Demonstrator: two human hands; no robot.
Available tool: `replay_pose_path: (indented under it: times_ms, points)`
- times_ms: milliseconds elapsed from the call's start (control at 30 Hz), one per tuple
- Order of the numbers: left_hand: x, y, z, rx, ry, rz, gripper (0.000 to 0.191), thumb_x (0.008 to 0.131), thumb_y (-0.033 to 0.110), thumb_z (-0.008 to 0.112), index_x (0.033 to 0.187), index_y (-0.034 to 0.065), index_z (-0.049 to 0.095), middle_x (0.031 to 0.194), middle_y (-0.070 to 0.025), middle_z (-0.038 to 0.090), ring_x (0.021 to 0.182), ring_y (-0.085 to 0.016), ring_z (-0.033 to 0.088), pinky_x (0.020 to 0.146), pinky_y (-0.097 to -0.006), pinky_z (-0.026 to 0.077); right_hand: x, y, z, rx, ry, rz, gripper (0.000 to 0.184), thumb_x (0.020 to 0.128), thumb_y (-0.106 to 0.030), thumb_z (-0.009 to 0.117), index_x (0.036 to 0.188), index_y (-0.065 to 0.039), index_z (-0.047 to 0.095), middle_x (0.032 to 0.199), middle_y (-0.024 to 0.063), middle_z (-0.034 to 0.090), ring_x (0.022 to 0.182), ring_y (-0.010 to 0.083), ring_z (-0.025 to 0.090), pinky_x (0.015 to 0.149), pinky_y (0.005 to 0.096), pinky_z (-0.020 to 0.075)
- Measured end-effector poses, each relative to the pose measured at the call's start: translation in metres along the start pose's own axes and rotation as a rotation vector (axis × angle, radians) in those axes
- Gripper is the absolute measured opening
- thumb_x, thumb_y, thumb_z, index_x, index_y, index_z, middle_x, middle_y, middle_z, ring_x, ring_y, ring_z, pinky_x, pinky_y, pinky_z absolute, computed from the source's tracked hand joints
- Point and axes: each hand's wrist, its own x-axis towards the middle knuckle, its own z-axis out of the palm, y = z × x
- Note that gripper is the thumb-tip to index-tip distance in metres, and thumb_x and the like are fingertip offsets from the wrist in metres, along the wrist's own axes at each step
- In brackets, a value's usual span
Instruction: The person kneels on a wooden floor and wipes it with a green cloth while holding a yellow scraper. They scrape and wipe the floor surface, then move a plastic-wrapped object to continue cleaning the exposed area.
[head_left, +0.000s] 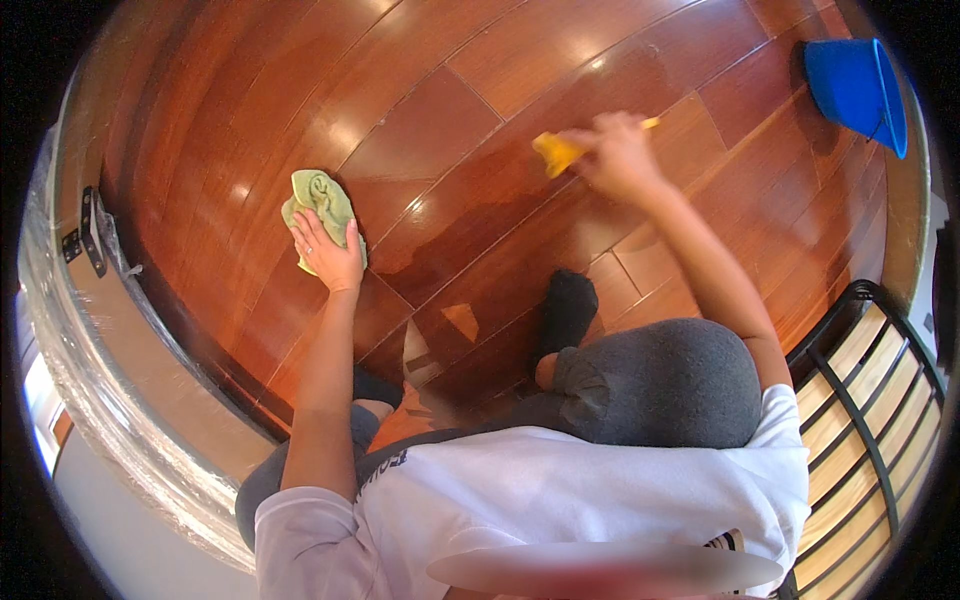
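Note:
My left hand (326, 247) lies flat on a folded, damp-looking green cloth (322, 196), which rests on the glossy reddish wood floor (465, 172). Up and to the right, my right hand (619, 161) grips a small yellow tool (559, 152), blurred; a thin yellow end sticks out past my fingers. It looks like a scraper or brush, but the blur hides which. Darker, wet-looking patches show on the planks between my two hands.
A blue bucket (847, 90) stands at the upper right. A black metal frame with wooden slats (847, 420) is at the lower right. Along the left runs a plastic-wrapped furniture panel (150, 330) with a black metal bracket (91, 232). My dark-socked foot (568, 307) is below my right hand.

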Motion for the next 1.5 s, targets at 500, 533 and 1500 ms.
replay_pose_path:
  times_ms: [500,533,1500]
  points:
    - [-0.001,0.001,0.002,-0.004,0.041,0.005,0.077,0.083,0.043,0.061,0.141,0.0014,0.032,0.148,-0.0225,0.027,0.134,-0.045,0.024,0.111,-0.0516,0.018,-0.030,0.006,0.026,0.170,-0.076,-0.042,0.047,0.082,-0.027,0.065,0.127,-0.024,0.055,0.086,0.0115,0.056,0.084,0.0300,0.057,0.073,0.0435,0.0451]
    - [-0.002,0.001,0.002,-0.005,0.037,-0.003,0.076,0.083,0.042,0.060,0.141,0.0013,0.032,0.148,-0.0223,0.027,0.135,-0.044,0.024,0.111,-0.0509,0.018,-0.044,-0.008,0.041,0.149,-0.076,0.005,0.052,0.083,-0.028,0.064,0.132,-0.023,0.049,0.084,0.0122,0.058,0.078,0.0307,0.060,0.066,0.0434,0.0468]
    - [-0.001,-0.001,0.001,-0.031,0.072,0.038,0.076,0.082,0.041,0.061,0.141,0.0017,0.033,0.148,-0.0223,0.028,0.135,-0.044,0.023,0.110,-0.0516,0.018,-0.064,-0.061,0.062,0.302,-0.295,0.216,0.062,0.091,-0.022,0.054,0.144,-0.013,0.025,0.071,0.0169,0.064,0.064,0.0343,0.064,0.057,0.0437,0.0499]
